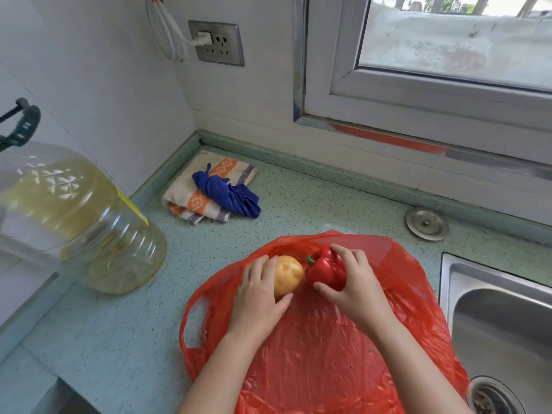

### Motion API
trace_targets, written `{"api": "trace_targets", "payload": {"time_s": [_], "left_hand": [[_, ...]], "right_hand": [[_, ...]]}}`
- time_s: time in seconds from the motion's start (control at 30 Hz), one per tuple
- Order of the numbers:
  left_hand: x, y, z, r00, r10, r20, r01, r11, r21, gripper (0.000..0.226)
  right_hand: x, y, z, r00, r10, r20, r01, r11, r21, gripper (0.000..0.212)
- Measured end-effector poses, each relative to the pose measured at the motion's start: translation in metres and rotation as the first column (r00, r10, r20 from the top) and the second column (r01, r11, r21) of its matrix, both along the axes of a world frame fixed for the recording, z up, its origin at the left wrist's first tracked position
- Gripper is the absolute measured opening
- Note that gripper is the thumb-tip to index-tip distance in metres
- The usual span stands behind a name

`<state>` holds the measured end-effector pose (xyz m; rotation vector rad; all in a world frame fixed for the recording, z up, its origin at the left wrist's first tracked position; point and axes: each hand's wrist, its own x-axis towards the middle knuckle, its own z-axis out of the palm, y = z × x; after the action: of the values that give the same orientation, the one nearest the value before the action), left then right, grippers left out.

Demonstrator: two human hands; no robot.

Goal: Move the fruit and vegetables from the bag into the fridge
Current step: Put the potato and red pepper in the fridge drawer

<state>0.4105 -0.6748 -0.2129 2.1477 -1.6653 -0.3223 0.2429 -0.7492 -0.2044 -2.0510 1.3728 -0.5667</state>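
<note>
A red plastic bag (322, 360) lies spread on the green speckled counter (119, 333), its mouth facing away from me. My left hand (257, 294) grips a yellow-brown potato (288, 274) at the bag's mouth. Beside it, my right hand (355, 285) holds a red bell pepper (327, 271) with a green stem. The two vegetables almost touch. The fridge is out of view.
A big clear oil jug (89, 222) stands at the left. A folded towel (191, 201) with a blue cloth (230, 194) lies in the far corner. A steel sink (501, 318) is at the right, a round metal cap (427, 224) behind it. Window and wall socket (216, 43) are beyond.
</note>
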Motion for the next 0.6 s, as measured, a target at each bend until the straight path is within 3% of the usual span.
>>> {"api": "trace_targets", "payload": {"time_s": [0.37,0.6], "left_hand": [[0.016,0.081,0.039,0.952,0.206,-0.225,-0.257,0.939,-0.228,0.07],[0.037,0.187,0.052,0.851,0.358,-0.383,-0.481,0.823,-0.301,0.065]], "right_hand": [[0.021,0.056,0.048,0.988,0.059,0.142,-0.049,0.996,-0.071,0.077],[0.071,0.122,0.061,0.947,0.268,0.176,-0.262,0.963,-0.06,0.074]]}}
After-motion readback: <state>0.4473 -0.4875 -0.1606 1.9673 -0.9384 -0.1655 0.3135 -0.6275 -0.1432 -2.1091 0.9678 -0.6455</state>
